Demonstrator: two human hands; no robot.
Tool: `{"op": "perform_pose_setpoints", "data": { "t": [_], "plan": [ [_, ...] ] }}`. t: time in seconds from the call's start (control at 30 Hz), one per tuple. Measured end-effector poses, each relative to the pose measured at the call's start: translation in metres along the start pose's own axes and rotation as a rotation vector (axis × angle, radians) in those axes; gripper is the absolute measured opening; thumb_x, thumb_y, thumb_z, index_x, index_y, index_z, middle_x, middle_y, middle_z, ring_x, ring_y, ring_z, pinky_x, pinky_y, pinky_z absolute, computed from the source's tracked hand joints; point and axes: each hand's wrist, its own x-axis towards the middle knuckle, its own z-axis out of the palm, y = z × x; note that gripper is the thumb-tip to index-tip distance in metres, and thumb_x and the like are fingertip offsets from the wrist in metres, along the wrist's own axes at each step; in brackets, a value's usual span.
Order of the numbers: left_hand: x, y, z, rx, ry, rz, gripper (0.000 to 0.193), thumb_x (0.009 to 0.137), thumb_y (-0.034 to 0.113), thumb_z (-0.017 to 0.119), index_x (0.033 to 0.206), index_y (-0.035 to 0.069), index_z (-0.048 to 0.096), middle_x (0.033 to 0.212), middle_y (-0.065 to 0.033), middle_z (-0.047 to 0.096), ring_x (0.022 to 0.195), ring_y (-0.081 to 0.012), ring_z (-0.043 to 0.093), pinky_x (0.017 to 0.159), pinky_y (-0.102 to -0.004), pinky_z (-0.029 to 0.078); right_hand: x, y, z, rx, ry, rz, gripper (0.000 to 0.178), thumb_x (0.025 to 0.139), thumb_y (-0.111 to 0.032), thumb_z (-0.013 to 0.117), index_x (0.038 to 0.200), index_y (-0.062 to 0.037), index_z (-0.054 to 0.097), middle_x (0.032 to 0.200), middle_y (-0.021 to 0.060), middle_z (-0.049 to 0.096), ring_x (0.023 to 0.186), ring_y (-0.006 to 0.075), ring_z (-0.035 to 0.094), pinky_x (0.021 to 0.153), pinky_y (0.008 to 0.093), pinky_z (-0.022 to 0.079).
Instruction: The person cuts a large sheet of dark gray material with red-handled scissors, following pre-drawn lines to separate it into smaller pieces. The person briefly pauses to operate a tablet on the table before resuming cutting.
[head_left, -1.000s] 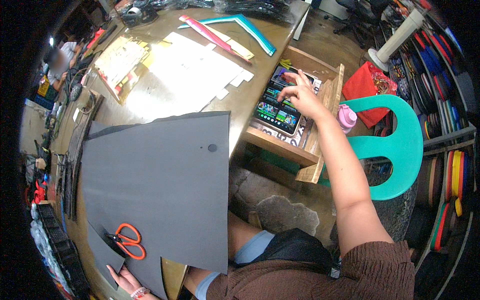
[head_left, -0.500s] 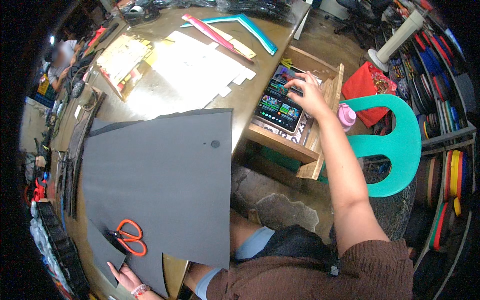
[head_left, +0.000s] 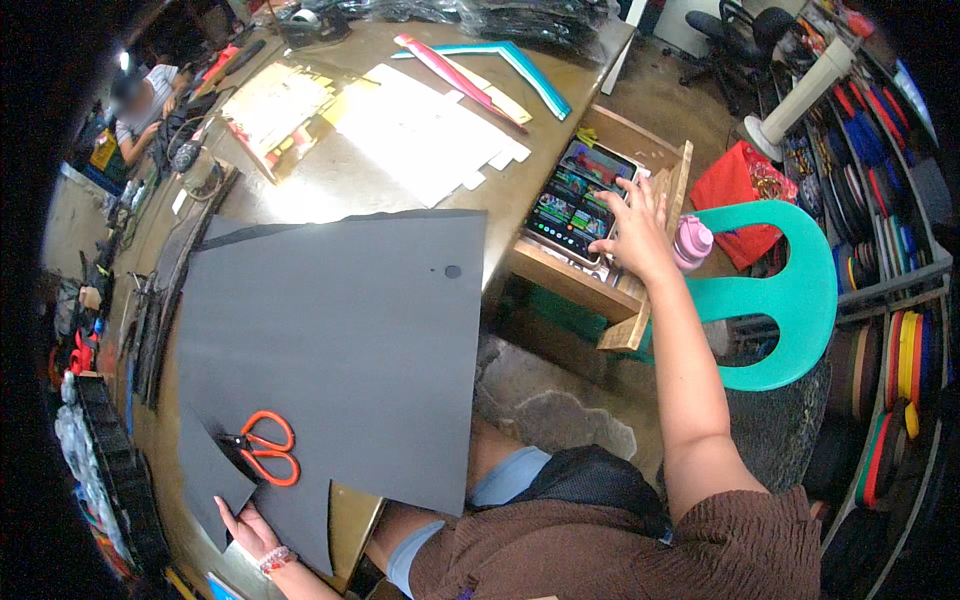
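Observation:
Across the near part of the table spreads a large dark grey sheet (head_left: 340,320), cut at its lower left. Orange-handled scissors (head_left: 268,447) lie on it, their blades partly hidden at the cut flap. My left hand (head_left: 252,530) is by the flap's lower corner, palm up, fingers stretched out and touching or nearly touching the edge. At the right, a tablet (head_left: 570,205) with a lit screen of colourful picture tiles lies in an open wooden drawer (head_left: 575,280). Over its right edge is my right hand (head_left: 637,232), fingers spread; whether the fingertips touch it I cannot tell.
White pattern sheets (head_left: 410,130) and red and teal strips (head_left: 530,75) lie farther back. Beyond the drawer are a pink bottle (head_left: 692,243), a green plastic chair (head_left: 810,300) and a red bag (head_left: 735,200). Shelves of webbing rolls (head_left: 905,360) line the right. Another person (head_left: 145,105) sits far left.
My right hand has shifted from above the screen to the tablet's right edge, its fingers more spread. The left hand stays by the flap. The whole view has shifted slightly.

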Motion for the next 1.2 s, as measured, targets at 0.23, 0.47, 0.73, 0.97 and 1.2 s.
{"op": "perform_pose_setpoints", "data": {
  "t": [0.23,0.47,0.73,0.97,1.2],
  "plan": [
    [0.004,-0.002,-0.005,0.014,-0.020,0.020,0.046,0.086,0.018,0.051,0.123,-0.003,0.034,0.122,-0.0137,0.044,0.108,-0.0226,0.045,0.094,-0.0354,0.037,-0.001,-0.003,0.000,-0.052,-0.041,-0.005,0.076,0.048,-0.031,0.079,0.115,-0.0169,0.047,0.131,0.0110,0.032,0.129,0.0318,0.014,0.103,0.0549,0.009],
    [-0.007,-0.002,0.011,-0.011,-0.023,0.013,0.046,0.085,0.017,0.052,0.123,-0.002,0.035,0.121,-0.0129,0.045,0.108,-0.0229,0.045,0.093,-0.0354,0.037,0.000,0.007,0.007,0.113,0.253,0.042,0.044,0.065,-0.025,0.070,0.104,-0.0122,0.053,0.118,0.0109,0.045,0.122,0.0300,0.029,0.098,0.0540,0.021],
    [-0.007,-0.003,0.010,-0.019,-0.053,0.011,0.040,0.085,0.015,0.053,0.119,-0.002,0.040,0.119,-0.0120,0.046,0.106,-0.0211,0.047,0.092,-0.0344,0.038,0.008,0.022,0.019,0.304,0.392,0.081,0.011,0.075,-0.012,0.057,0.085,-0.0082,0.059,0.092,0.0113,0.054,0.088,0.0302,0.053,0.078,0.0384,0.042],
    [-0.007,-0.004,0.009,0.013,-0.063,0.028,0.039,0.085,0.016,0.052,0.118,-0.003,0.041,0.118,-0.0123,0.047,0.105,-0.0200,0.047,0.091,-0.0336,0.038,0.020,0.027,0.030,0.181,0.350,0.066,0.011,0.076,-0.010,0.055,0.084,-0.0101,0.062,0.095,0.0117,0.055,0.093,0.0288,0.052,0.084,0.0381,0.040],
    [-0.007,-0.003,0.010,0.024,-0.022,0.009,0.043,0.085,0.017,0.052,0.120,-0.004,0.038,0.119,-0.0131,0.046,0.105,-0.0205,0.047,0.092,-0.0336,0.038,0.063,0.046,0.051,0.300,0.507,0.106,0.018,0.074,-0.003,0.051,0.080,-0.0106,0.065,0.094,0.0137,0.058,0.093,0.0296,0.052,0.084,0.0371,0.041]
  ]
}}
